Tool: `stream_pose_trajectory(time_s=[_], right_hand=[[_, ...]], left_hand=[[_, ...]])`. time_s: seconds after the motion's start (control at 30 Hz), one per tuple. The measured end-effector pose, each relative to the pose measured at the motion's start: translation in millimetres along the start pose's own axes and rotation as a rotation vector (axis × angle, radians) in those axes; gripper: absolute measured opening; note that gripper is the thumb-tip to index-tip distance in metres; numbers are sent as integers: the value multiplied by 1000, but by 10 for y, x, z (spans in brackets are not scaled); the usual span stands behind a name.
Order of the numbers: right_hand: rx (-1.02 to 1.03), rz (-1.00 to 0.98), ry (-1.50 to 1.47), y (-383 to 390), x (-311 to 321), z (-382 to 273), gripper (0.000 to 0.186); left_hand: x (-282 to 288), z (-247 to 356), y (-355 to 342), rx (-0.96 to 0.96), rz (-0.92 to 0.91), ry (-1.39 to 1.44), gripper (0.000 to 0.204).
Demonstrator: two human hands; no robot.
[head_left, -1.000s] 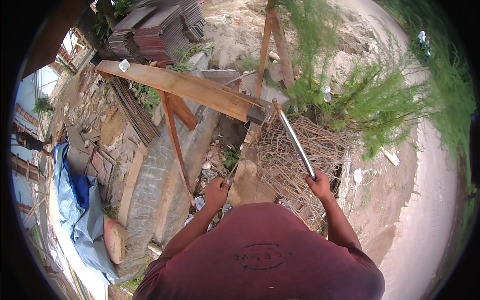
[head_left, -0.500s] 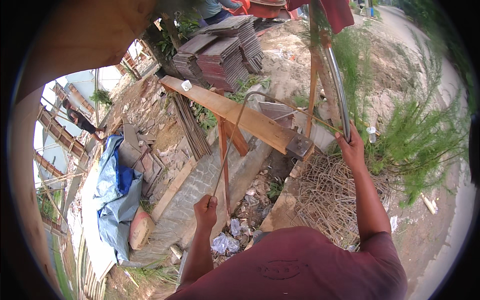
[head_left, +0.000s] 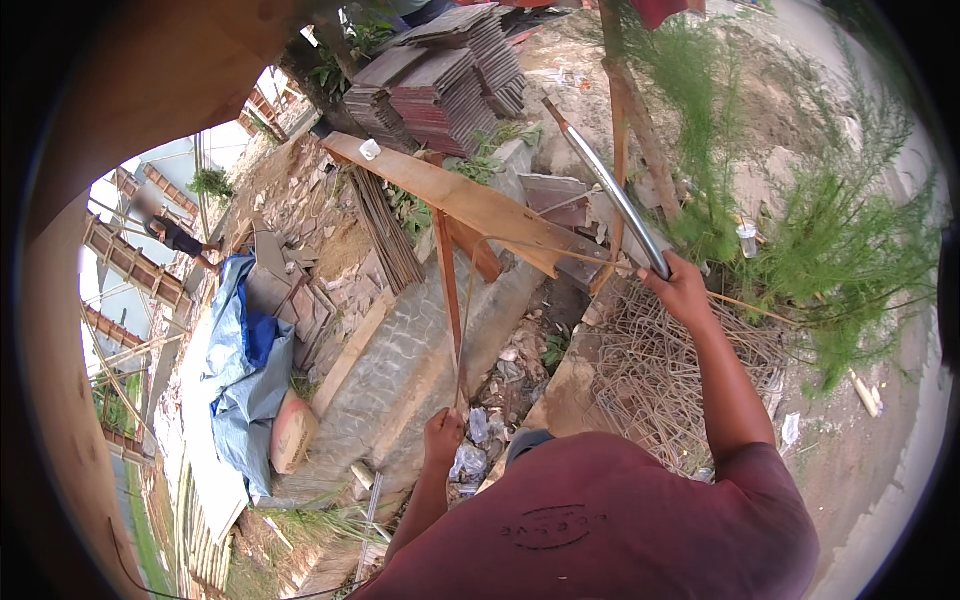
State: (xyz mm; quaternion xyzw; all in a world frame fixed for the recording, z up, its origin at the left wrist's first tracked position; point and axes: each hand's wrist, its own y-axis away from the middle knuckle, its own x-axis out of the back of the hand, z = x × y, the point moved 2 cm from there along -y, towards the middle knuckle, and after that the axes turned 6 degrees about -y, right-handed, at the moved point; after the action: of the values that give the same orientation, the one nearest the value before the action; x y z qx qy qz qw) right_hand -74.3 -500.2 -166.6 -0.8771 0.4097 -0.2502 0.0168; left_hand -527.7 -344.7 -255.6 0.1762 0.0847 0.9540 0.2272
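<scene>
My left hand is closed around the lower end of a thin bent steel rod. The rod rises to a bend in front of the wooden beam, then runs right toward my right hand and shows again beyond it. My right hand grips the lower end of a shiny metal pipe, which slants up to the left, its far end brownish. Whether the right fingers also hold the rod is hidden. The beam rests on reddish wooden legs; a small white object sits on its far end.
A tangled pile of bent steel rods lies under my right arm. Stacked corrugated sheets stand behind the beam. A blue tarp and a sack lie left. Feathery plants grow right. Another person is far left.
The pipe has swung, its upper end leftward and its lower end slightly left, with my right hand. My left hand has moved right and down, and the bent rod has shifted with it.
</scene>
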Motion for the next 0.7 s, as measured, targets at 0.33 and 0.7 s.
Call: stream_pose_trajectory(time_s=[0.33,0.7], right_hand=[[-113,103,30,248,156,404,28],[-323,103,219,161,-375,695,25]], left_hand=[[-188,38,-548,7,-83,-163,37],[-78,451,-1787,-81,-165,-722,42]])
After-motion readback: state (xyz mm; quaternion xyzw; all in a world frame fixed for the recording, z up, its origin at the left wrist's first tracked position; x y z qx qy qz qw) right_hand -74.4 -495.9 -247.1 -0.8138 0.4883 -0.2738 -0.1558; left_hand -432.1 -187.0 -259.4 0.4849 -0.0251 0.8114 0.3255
